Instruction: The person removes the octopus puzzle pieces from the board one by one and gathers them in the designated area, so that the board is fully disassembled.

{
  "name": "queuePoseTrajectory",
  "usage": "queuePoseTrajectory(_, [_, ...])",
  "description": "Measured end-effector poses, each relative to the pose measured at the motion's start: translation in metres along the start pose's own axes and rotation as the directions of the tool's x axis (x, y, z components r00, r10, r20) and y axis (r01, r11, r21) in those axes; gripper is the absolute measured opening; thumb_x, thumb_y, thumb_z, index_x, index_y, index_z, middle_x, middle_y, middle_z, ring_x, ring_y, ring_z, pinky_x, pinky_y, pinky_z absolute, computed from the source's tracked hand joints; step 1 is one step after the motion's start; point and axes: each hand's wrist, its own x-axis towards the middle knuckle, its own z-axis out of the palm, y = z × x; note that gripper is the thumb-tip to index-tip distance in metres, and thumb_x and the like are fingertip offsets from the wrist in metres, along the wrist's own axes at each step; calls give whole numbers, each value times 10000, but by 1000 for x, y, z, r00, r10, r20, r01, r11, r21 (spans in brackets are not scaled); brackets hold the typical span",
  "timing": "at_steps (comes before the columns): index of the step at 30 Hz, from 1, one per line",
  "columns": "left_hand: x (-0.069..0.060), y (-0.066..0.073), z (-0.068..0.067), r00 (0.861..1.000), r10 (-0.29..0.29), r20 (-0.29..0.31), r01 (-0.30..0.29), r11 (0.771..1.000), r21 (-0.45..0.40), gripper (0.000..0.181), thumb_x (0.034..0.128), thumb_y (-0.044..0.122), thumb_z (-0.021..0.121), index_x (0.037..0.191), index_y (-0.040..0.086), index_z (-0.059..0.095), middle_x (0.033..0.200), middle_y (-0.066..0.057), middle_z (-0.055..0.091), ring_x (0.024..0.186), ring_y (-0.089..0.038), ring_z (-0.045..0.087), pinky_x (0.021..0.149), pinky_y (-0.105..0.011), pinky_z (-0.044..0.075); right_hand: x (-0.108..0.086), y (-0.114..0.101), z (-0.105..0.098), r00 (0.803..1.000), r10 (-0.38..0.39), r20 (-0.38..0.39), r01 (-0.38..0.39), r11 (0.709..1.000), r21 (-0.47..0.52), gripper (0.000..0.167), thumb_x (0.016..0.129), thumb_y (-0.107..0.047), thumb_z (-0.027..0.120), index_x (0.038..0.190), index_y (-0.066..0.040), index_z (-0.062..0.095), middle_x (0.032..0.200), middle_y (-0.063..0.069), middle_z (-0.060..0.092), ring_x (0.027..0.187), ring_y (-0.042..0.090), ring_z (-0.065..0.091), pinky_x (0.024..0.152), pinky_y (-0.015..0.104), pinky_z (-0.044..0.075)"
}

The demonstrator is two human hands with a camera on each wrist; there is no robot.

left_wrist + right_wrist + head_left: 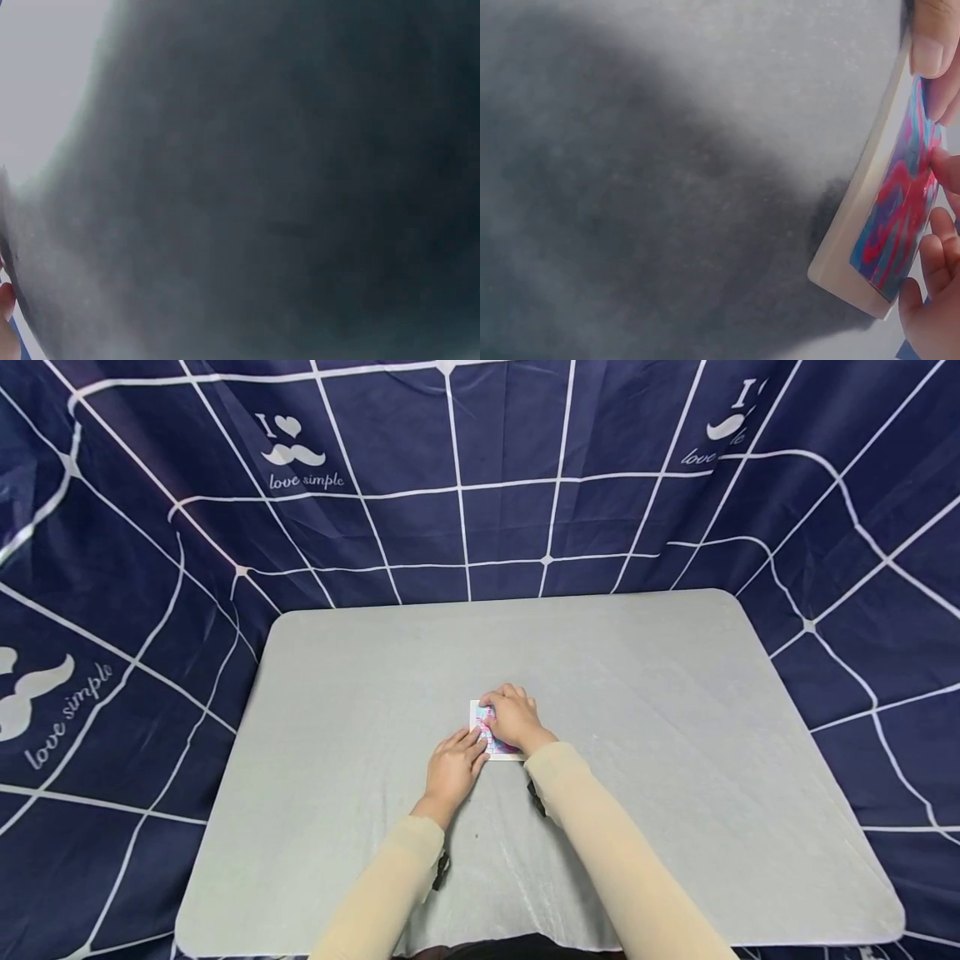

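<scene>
A small white-edged panel [476, 713] with a swirled pink, blue and purple face lies near the middle of the table. My left hand [452, 770] rests flat from the lower left, its extended fingertips touching the panel's left and lower part. Bent over the panel's upper right, my right hand [513, 718] grips it and hides much of its face. In the right wrist view the panel's swirled face [896, 214] and pale thick edge show at a slant, with fingers of both hands around it. Only a sliver of fingertips [7, 301] shows in the left wrist view.
The grey-covered table [360, 693] has rounded corners and extends on all sides of the hands. Dark blue cloth [510, 518] with white grid lines hangs behind it and at both sides. Dark straps show under both sleeves.
</scene>
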Motion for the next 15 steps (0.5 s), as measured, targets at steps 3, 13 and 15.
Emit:
queuePoseTrajectory(3, [0,0,0,1000,-6,8,6,1000,7,294,869,304,687,1119,156,728,1251,6,619,1185,-197,541,969,-337,403,2,0,0,1000,3,18,-3,1000,-9,317,884,-169,667,1197,-180,618,1216,52,500,1140,259,410,893,427,330])
queuePoseTrajectory(13, [0,2,0,1000,-14,23,14,1000,8,313,871,300,686,1141,146,716,1269,-4,606,1195,-204,534,973,-344,404,5,3,1,1000,-28,4,28,999,18,293,862,-153,684,1146,-152,613,1195,75,511,1133,285,418,889,435,332])
queuePoseTrajectory(15, [-1,1,0,1000,-12,19,12,1000,8,312,871,300,686,1139,144,717,1269,-6,606,1195,-205,535,975,-344,403,5,4,1,999,-35,5,35,999,24,294,857,-149,690,1141,-151,614,1205,74,512,1140,285,418,893,434,332])
